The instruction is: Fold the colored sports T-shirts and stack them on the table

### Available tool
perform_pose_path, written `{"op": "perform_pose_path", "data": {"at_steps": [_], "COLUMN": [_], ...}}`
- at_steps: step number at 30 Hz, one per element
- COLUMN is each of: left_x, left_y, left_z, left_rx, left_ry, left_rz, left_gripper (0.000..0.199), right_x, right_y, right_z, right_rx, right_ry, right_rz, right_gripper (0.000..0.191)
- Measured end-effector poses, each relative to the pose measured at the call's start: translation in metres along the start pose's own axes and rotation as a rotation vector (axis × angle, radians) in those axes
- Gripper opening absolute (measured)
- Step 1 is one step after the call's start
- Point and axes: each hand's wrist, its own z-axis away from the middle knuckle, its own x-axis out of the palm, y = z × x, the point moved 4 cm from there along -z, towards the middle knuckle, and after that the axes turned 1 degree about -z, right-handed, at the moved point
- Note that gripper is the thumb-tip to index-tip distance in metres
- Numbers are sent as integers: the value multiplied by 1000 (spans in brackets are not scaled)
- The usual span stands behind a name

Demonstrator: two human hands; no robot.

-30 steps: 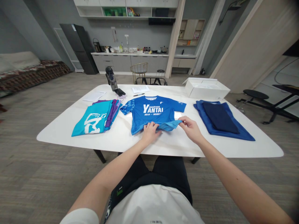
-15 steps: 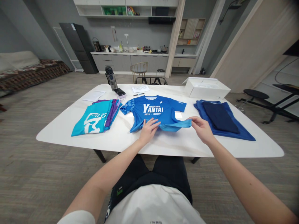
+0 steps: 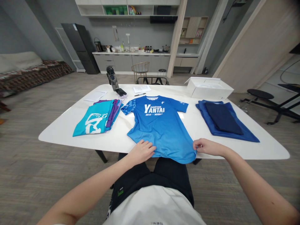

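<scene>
A blue T-shirt [image 3: 161, 131] with white "Marathon Yantai" lettering lies face up across the middle of the table, its collar at the far side. Its lighter blue lower part hangs slightly past the near edge. At the left part of the hem, my left hand [image 3: 143, 150] has its fingers closed together on the fabric; their tips are partly hidden. My right hand [image 3: 207, 147] pinches the hem's right corner between thumb and fingers.
Folded turquoise and purple shirts [image 3: 93, 120] lie to the left on the white table [image 3: 63, 131]. Folded dark blue clothes [image 3: 225, 118] lie right. Farther back are a bottle [image 3: 112, 79], a phone [image 3: 121, 92], a pen [image 3: 140, 94], papers [image 3: 142, 88] and a white box [image 3: 208, 88].
Both hands have moved down toward me. The shirt's lower part, folded up before, is now spread out flat to the table's near edge.
</scene>
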Motion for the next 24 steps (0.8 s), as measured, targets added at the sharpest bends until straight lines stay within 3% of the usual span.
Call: {"op": "perform_pose_path", "data": {"at_steps": [4, 9, 13, 16, 21, 24], "left_x": [6, 7, -9, -23, -35, -26], "left_y": [-3, -6, -24, -35, -57, -55], "left_z": [14, 11, 10, 11, 13, 11], "left_rx": [-84, -120, -190, -130, -455, -453], "left_ry": [-51, 19, 190, 161, 226, 185], "left_rz": [30, 158, 160, -13, -136, 48], "left_gripper": [37, 14, 25, 32, 23, 19], "right_x": [10, 19, 35, 37, 32, 31], "right_y": [12, -6, -9, -2, -3, -8], "right_z": [-15, -45, -62, -65, -60, -59], "right_rx": [99, 65, 95, 140, 172, 204], "right_ry": [-74, 89, 126, 122, 58, 48], "right_rz": [40, 155, 249, 276, 257, 288], "right_gripper": [28, 28, 25, 25, 36, 42]}}
